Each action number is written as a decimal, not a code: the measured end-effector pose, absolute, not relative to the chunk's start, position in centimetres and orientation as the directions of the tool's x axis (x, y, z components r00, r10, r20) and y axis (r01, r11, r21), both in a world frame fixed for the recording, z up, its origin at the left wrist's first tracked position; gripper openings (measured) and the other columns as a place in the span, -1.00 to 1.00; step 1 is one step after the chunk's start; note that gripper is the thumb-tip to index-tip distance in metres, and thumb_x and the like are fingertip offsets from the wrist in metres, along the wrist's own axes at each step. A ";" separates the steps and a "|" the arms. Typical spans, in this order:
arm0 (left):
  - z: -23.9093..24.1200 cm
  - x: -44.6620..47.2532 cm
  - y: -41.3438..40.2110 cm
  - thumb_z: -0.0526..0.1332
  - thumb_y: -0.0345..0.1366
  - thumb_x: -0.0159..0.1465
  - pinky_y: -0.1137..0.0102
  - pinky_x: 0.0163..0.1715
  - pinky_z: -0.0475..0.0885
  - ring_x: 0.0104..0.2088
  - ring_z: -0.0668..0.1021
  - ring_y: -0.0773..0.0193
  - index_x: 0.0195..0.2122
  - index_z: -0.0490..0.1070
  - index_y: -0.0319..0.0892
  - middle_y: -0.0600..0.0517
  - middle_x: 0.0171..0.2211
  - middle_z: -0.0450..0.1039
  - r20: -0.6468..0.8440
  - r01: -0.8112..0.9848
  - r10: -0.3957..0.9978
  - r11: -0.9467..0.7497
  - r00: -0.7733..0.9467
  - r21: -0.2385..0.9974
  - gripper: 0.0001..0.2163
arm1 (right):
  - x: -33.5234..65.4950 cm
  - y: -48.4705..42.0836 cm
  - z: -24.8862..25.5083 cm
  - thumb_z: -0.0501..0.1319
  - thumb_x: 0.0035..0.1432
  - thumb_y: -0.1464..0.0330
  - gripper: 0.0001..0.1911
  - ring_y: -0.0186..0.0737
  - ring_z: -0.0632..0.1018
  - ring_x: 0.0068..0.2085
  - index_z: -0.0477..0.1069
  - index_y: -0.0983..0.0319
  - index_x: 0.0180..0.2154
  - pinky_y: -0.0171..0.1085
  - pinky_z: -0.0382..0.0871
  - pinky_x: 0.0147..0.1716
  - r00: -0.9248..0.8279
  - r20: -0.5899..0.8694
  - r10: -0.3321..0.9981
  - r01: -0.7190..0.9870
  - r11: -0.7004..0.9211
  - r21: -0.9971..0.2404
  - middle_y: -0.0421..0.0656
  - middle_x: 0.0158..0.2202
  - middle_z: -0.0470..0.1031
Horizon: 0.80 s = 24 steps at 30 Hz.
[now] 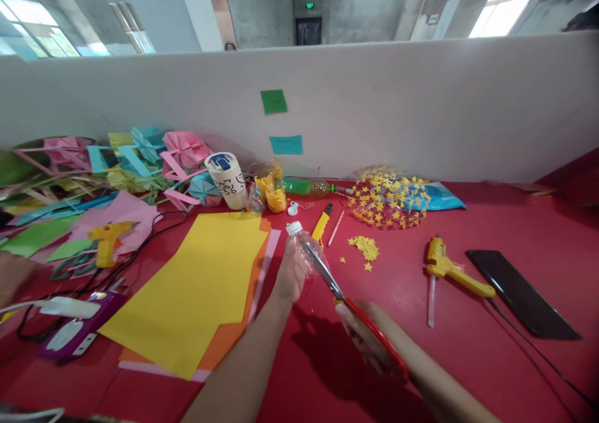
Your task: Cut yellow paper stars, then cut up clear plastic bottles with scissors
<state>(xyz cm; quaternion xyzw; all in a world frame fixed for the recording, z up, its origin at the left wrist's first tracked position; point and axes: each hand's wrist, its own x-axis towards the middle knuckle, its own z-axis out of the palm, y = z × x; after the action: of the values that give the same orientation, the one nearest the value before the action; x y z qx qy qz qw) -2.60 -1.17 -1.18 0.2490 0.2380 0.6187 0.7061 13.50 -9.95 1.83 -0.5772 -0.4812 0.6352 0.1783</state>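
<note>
My left hand (291, 273) grips a clear plastic bottle (306, 248) with a white cap, held above the red table (491, 360). My right hand (367, 339) holds red-handled scissors (349, 307). Their metal blades reach up and left against the bottle's body. Whether the blades are cutting into the plastic I cannot tell. A yellow utility knife (322, 224) and a pink pen (336, 228) lie just behind the bottle.
Yellow, orange and pink paper sheets (196, 286) lie at the left. A yellow glue gun (452, 272) and a black phone (521, 293) rest at the right. Yellow paper stars (386, 198), a paper cup (228, 181), a green bottle (306, 187) and folded paper crafts (154, 155) line the grey partition.
</note>
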 end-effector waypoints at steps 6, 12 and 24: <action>-1.2 -2.3 -1.3 0.25 0.01 0.22 0.28 -0.10 0.42 -0.14 0.57 0.15 -0.12 0.39 -0.14 -0.03 -0.21 0.52 0.002 -0.715 0.994 0.077 0.109 0.695 -0.65 | 13.7 -9.9 1.5 0.01 0.06 -0.28 -0.36 -0.48 0.17 -0.82 0.14 0.16 -0.53 -0.45 0.17 -0.77 -0.345 -0.517 0.784 0.258 -0.450 -0.855 -0.45 -0.81 0.06; -1.4 -2.0 -1.6 0.26 0.02 0.21 0.27 -0.09 0.40 -0.13 0.56 0.14 -0.11 0.39 -0.12 -0.03 -0.20 0.53 0.012 -0.696 0.994 0.066 0.106 0.715 -0.64 | 13.7 -9.9 1.1 0.01 0.10 -0.27 -0.37 -0.48 0.18 -0.83 0.14 0.16 -0.53 -0.47 0.16 -0.81 -0.337 -0.519 0.786 0.224 -0.468 -0.855 -0.44 -0.81 0.10; -1.4 -2.2 -1.5 0.30 0.00 0.18 0.26 -0.07 0.40 -0.10 0.56 0.13 -0.11 0.39 -0.14 -0.04 -0.19 0.53 0.008 -0.691 0.995 0.060 0.095 0.720 -0.62 | 13.6 -9.9 1.8 0.04 -0.03 -0.33 -0.32 -0.47 0.19 -0.85 0.11 0.15 -0.57 -0.48 0.09 -0.88 -0.285 -0.571 0.770 0.284 -0.501 -0.817 -0.43 -0.84 0.06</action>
<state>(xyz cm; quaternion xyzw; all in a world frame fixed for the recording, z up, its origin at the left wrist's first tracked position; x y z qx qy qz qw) -2.17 -1.45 -1.40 0.2919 0.2604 0.6202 0.6799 13.61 -9.90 1.85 -0.5683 -0.4635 0.6541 0.1856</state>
